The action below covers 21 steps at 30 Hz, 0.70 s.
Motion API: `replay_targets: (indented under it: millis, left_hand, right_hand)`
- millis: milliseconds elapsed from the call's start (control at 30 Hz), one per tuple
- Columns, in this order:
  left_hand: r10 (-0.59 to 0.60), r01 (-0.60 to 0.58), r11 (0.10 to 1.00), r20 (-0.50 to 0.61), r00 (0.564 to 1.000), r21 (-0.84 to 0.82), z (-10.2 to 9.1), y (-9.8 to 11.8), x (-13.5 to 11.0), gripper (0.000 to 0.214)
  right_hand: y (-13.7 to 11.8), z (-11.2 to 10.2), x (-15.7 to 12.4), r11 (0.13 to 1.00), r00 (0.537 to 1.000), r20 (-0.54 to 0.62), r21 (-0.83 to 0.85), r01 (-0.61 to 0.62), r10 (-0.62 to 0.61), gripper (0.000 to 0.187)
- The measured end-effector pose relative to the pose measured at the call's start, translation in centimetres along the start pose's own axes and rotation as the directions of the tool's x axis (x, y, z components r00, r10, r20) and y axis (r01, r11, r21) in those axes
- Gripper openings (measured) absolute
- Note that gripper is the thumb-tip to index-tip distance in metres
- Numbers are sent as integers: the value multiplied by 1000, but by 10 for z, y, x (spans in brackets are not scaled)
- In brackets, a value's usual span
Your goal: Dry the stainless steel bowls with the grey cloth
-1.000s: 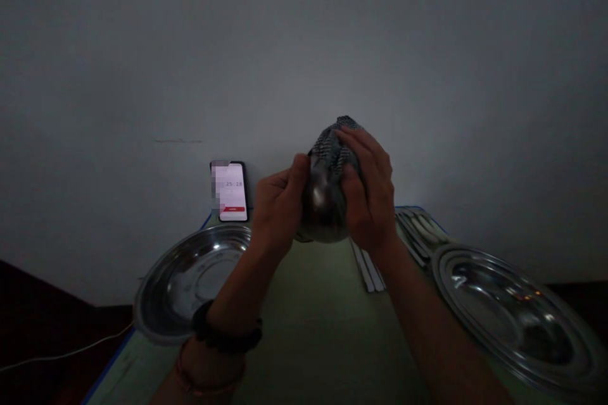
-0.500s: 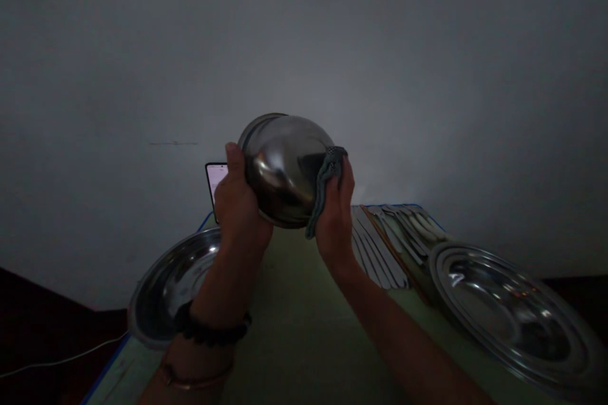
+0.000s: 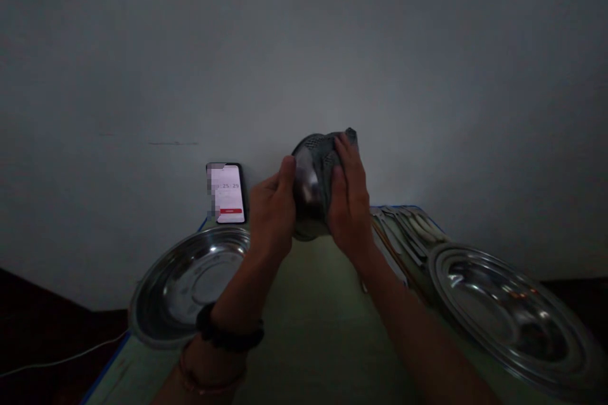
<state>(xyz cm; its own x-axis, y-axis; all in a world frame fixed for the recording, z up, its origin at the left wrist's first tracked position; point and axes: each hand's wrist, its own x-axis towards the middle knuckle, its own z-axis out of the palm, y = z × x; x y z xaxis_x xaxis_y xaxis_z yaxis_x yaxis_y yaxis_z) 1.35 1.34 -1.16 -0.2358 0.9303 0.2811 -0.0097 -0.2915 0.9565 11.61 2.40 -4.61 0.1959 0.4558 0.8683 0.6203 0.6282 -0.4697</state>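
I hold a small steel bowl up above the table, turned nearly edge-on to me. My left hand grips its left side, thumb up against the metal. My right hand presses a grey checked cloth over the bowl's right and top side, fingers curled round it. Most of the bowl is hidden between the two hands.
A green-topped table stands against a pale wall. A wide steel dish lies at the left, another steel dish at the right. Several pieces of cutlery lie behind the right hand. A lit phone leans on the wall.
The bowl has turned from showing its broad rounded underside to nearly edge-on and come slightly lower. My right hand with the cloth has slid back over its top. The phone is uncovered again.
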Motion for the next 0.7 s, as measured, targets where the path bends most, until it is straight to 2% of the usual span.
replay_targets:
  millis: [100,167,300,367,433,500,567,600,633,700]
  left_hand:
    - [97,-96,987,-2,995,129,-6,-3,5,53]
    - [89,-90,988,17,996,127,-11,-3,9,53]
    - [-2,-4,995,61,998,97,-21,1,18,49]
    - [-27,18,994,79,997,108,-26,3,21,48]
    - [-51,41,995,117,992,91,-29,3,23,48]
    - [-83,75,996,156,984,56,-33,3,25,48]
    - [-112,109,994,146,983,30,-37,2,28,48]
    - [-122,121,993,117,986,17,-39,0,31,48]
    - [-126,126,992,79,989,-1,-41,-2,34,48]
    - [-117,117,992,9,993,-53,-44,-7,40,48]
  right_hand:
    - [17,-11,11,989,995,1,108,-103,103,37]
    - [26,-17,15,980,986,-38,122,-155,161,31]
    - [40,-31,24,962,927,-270,156,-224,259,27]
    - [41,-39,29,960,902,-339,177,-216,266,30]
    - [36,-46,32,958,931,-253,180,-224,265,32]
    - [28,-50,33,937,950,-10,170,-305,312,32]
    - [19,-50,31,887,891,204,148,-438,406,40]
    - [16,-49,29,855,856,253,154,-495,451,46]
    - [14,-47,27,823,833,268,181,-538,485,50]
    - [12,-41,24,768,819,256,289,-572,514,52]
